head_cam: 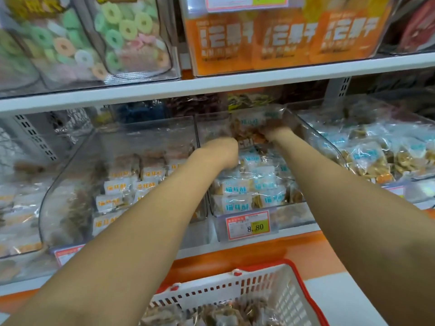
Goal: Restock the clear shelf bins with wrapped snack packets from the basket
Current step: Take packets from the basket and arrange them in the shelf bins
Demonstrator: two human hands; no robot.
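Many clear packets, blue-lettered, brown contents

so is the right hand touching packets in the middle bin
Touching. Head view: the right hand holds a bunch of packets at the back of the middle bin.

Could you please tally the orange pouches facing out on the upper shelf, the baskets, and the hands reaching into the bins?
Orange pouches: 3
Basket: 1
Hands: 2, the left hand and the right hand, both in the middle bin
Total: 6
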